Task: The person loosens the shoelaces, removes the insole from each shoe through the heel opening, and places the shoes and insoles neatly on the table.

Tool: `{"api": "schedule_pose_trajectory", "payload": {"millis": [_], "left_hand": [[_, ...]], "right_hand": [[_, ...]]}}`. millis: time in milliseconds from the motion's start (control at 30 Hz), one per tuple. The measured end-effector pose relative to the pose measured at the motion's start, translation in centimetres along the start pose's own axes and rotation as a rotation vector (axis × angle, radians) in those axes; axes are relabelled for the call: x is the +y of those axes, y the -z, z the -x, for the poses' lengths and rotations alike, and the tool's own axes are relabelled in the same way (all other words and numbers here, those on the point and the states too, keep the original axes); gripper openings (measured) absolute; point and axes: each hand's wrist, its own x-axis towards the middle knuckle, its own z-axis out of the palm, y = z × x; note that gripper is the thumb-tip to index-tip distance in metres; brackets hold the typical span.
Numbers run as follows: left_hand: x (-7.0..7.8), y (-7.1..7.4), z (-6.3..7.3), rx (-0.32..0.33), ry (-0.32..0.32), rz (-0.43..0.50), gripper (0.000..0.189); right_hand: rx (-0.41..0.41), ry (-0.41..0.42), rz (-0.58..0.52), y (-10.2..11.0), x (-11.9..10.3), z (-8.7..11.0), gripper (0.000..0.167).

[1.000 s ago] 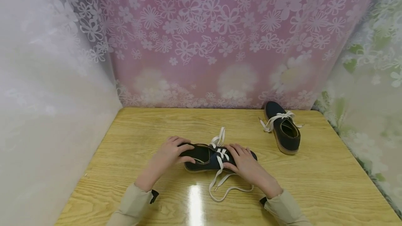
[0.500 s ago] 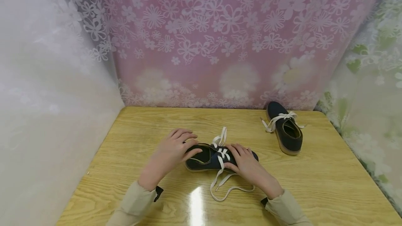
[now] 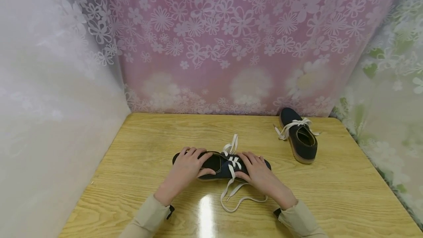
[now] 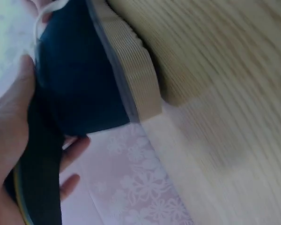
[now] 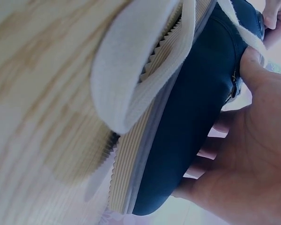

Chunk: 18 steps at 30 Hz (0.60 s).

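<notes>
A navy sneaker (image 3: 225, 172) with white laces (image 3: 235, 162) lies sideways on the table, toe to the right. My right hand (image 3: 260, 175) grips its toe, thumb on the near side and fingers over the far side. My left hand (image 3: 185, 167) is over the heel end, its thumb and fingers at the shoe opening. A flat black insole (image 4: 43, 173) with a yellowish edge runs beneath the left palm, between thumb and fingers, into the shoe. Its rounded end pokes out left of the hand in the head view. In the right wrist view a ribbed tan sole (image 5: 129, 164) shows.
A second navy sneaker (image 3: 303, 149), its white laces tied, stands at the back right of the wooden table (image 3: 148, 131). Loose lace ends (image 3: 232, 208) trail in front of the held shoe. Flowered curtains (image 3: 211, 47) enclose the back and sides.
My left hand lifted a little from the heel, then came down farther right around the shoe opening. The insole's end now shows left of it. The right hand stays on the toe.
</notes>
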Motion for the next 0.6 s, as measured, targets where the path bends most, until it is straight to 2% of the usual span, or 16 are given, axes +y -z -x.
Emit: {"api": "schedule_pose_trajectory", "payload": {"millis": [133, 300, 467, 600], "left_hand": [[-0.5, 0.1, -0.1, 0.022, -0.028, 0.041, 0.060], [-1.1, 0.9, -0.4, -0.020, -0.055, 0.106, 0.054], [-1.8, 1.7, -0.7, 0.033, -0.110, 0.126, 0.051], [-2.3, 2.0, -0.7, 0.072, -0.130, 0.130, 0.050]], "right_hand": [[0.000, -0.003, -0.004, -0.1, 0.1, 0.1, 0.069], [-0.007, -0.020, -0.017, -0.3, 0.3, 0.2, 0.068], [-0.011, -0.039, -0.023, -0.2, 0.2, 0.2, 0.068], [-0.013, -0.040, -0.021, -0.1, 0.2, 0.1, 0.068]]}}
